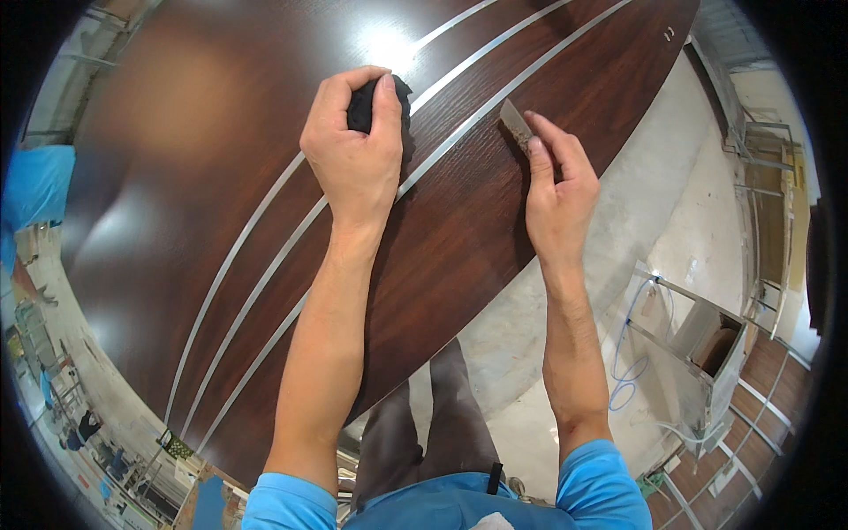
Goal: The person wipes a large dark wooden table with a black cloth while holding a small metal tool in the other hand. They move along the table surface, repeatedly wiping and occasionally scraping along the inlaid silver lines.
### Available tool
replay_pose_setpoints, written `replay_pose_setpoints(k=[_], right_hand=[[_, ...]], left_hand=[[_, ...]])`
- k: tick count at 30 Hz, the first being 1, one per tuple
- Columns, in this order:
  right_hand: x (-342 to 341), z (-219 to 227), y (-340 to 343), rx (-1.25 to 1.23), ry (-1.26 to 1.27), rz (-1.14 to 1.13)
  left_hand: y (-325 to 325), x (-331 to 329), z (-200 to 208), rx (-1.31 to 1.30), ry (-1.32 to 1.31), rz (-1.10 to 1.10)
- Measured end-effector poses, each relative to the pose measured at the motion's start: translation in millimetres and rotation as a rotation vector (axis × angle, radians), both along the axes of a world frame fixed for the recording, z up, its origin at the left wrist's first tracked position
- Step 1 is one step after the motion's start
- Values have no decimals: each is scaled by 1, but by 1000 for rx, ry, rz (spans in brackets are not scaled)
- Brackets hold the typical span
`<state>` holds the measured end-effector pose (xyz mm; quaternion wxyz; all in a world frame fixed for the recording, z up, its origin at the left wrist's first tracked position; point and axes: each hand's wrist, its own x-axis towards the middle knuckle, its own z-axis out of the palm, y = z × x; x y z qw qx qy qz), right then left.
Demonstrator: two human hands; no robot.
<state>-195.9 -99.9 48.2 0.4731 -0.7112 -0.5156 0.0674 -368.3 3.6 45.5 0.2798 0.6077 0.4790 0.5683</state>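
Observation:
A dark brown wood-grain panel [459, 230] with several silvery inlaid strips [269, 274] lies in front of me. My left hand [358, 150] is closed around a crumpled black cloth [361, 108], pressed down close to the strips near the panel's middle. To its right, my right hand [561, 190] pinches a thin, flat greyish scraper blade [515, 122] between thumb and fingers. The blade is tilted over the panel near its right edge; whether it touches the surface I cannot tell.
The panel's near edge runs diagonally in front of my legs [428, 415]. On the pale floor [503, 353] at the right stands a metal frame cart [698, 336] with a blue hose [625, 353] hanging by it. Blue sheeting [40, 185] is at the far left.

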Motion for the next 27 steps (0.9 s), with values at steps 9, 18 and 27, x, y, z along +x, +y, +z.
replay_pose_setpoints(k=[9, 18, 27], right_hand=[[3, 10, 14, -78, -145, 34], [0, 4, 7, 55, -381, 172], [5, 5, 5, 49, -402, 145]], left_hand=[[0, 1, 4, -25, -60, -40], [0, 2, 2, 15, -45, -47], [-3, 1, 2, -24, -28, -64]])
